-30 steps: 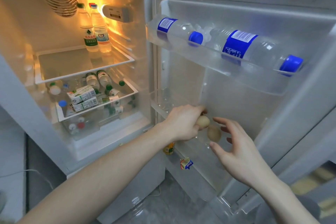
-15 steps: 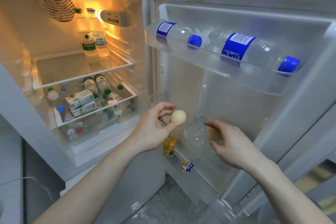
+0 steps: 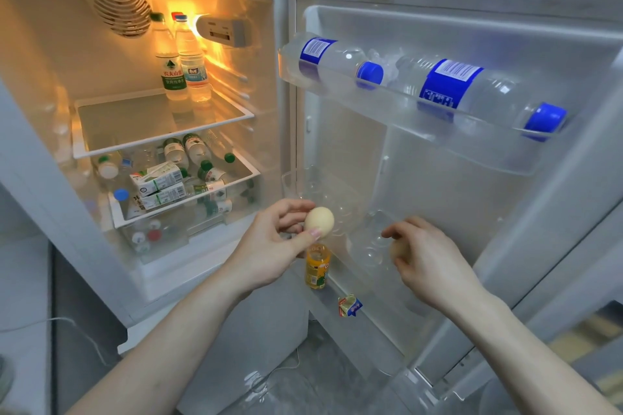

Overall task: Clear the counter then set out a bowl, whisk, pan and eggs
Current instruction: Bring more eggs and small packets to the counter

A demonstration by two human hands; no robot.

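- Egg-fetching step: left hand (image 3: 269, 246) pinches an egg (image 3: 319, 221) just outside the door's egg tray (image 3: 340, 202).
- Right hand (image 3: 428, 259) curls fingers (image 3: 397, 231) round a second egg (image 3: 398, 249); next probably calls for carrying both gently to the bench.

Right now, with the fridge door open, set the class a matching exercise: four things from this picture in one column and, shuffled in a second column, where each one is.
Things
1. Pale egg
2. Brown egg
3. Blue-capped bottles
4. Orange bottle

Places
A. Lying on their sides in the top door shelf
B. Pinched in the left hand
C. Standing in the bottom door shelf, below the left hand
D. Held in the right hand, by the clear egg tray

Pairs: 1-B, 2-D, 3-A, 4-C
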